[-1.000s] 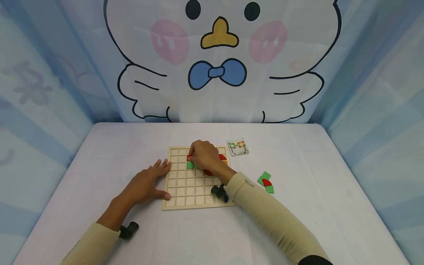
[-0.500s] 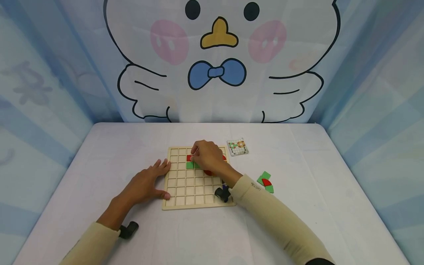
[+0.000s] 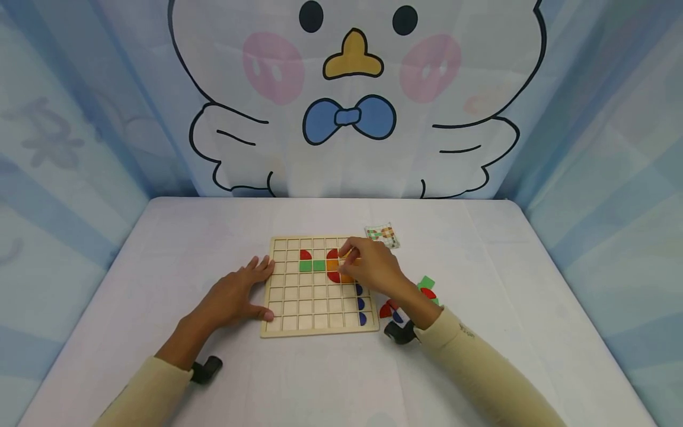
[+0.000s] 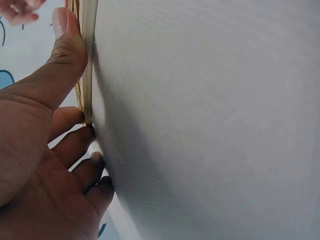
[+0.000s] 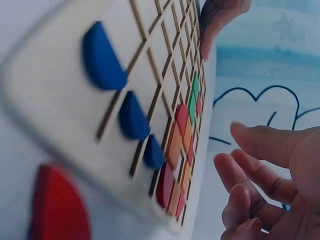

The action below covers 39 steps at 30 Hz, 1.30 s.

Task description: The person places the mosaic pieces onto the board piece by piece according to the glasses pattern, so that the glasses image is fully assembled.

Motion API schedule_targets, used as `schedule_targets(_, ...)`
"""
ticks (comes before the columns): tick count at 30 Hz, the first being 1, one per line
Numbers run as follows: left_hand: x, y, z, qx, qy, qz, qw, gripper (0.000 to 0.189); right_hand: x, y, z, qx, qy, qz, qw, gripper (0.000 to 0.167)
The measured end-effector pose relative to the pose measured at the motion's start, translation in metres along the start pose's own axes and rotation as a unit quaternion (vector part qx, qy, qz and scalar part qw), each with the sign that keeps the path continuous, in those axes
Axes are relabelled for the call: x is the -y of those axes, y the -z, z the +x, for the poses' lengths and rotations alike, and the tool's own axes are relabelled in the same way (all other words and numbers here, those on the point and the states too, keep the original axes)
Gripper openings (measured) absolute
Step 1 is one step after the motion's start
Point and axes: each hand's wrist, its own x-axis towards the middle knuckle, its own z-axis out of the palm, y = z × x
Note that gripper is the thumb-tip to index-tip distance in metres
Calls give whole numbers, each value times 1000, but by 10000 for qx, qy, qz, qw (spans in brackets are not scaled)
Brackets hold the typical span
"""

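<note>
Left hand (image 3: 230, 296) spread against grid board (image 3: 305, 308), right hand (image 3: 375, 265) loose-fingered above (white table (image 3: 299, 379), printed curtains (image 3: 80, 196) around).

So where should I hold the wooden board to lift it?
Probably hold the wooden board by its left and right rims, coming in from both sides at once: it lies flat, and those straight rims carry no coloured pieces.

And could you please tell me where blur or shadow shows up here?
Head view: board fairly sharp; left wrist view: soft shadow on the table, right hand blurred at top left; right wrist view: nearest red piece and board corner out of focus.
</note>
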Motion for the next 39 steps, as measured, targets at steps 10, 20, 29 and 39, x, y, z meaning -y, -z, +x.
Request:
schedule_targets(10,1,-1,0,-15,-23,18,10000,117,-36,19,-40,54,-514,-57,9986,16)
schedule_targets(20,2,-1,0,-15,-7,21,10000,117,-60,25,-61,89,-713,-370,9967,16)
schedule_targets(29,0,0,0,0,33,46,10000,116,-74,26,-75,233,-704,-564,9957,19)
schedule_targets(39,1,-1,1,-2,-11,8,10000,117,-74,23,-81,284,-696,-550,9957,19)
